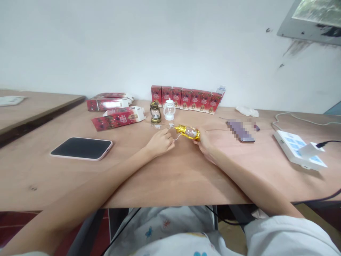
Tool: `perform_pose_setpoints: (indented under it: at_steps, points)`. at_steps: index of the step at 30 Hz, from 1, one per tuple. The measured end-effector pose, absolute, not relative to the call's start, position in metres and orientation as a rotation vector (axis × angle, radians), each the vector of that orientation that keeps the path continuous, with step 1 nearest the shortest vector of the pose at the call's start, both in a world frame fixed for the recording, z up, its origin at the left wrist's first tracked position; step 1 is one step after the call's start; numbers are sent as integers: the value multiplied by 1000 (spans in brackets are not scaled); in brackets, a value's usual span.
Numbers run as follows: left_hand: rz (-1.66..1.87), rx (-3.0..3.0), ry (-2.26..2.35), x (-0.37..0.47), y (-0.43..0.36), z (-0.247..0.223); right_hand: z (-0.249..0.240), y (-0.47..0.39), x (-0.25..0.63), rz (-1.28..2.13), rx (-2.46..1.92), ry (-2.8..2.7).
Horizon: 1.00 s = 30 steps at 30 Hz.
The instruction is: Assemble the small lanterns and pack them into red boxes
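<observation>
A small gold lantern (190, 132) lies on its side above the table, its top pointing left. My right hand (204, 142) is wrapped round its base end. At the lantern's top, my left hand (161, 142) is closed on a thin wire handle (178, 137). Just beyond stand a bronze lantern (155, 113) and a white lantern (169, 110), both upright. Small pale pieces (157, 126) lie in front of them.
Several red boxes (186, 99) stand in a row by the wall, with more red boxes (115, 119) lying at the left. A dark-screened phone (82, 148) lies front left. To the right are a second phone (241, 131), a tissue (247, 111) and a white power strip (298, 149).
</observation>
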<state>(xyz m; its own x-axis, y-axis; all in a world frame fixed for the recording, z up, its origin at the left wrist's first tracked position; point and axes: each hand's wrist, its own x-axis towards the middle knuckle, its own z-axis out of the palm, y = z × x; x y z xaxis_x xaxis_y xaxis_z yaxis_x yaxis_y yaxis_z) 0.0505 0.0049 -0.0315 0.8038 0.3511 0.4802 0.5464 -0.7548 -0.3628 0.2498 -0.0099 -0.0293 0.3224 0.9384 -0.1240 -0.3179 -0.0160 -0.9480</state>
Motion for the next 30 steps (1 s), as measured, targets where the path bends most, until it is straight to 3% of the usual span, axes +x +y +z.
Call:
perform_pose_setpoints:
  at_steps: [15,22,30]
  points:
    - [-759,-2419,-975,52,-10,-28,-27,-14,263,1406,-1071,-940]
    - [-728,-2467,-1045,54,-10,-26,-28,-20,255,1331,-1030,-904]
    - [-872,-2817,-1188,53,-4,-29,-27,-27,245,1374,-967,-795]
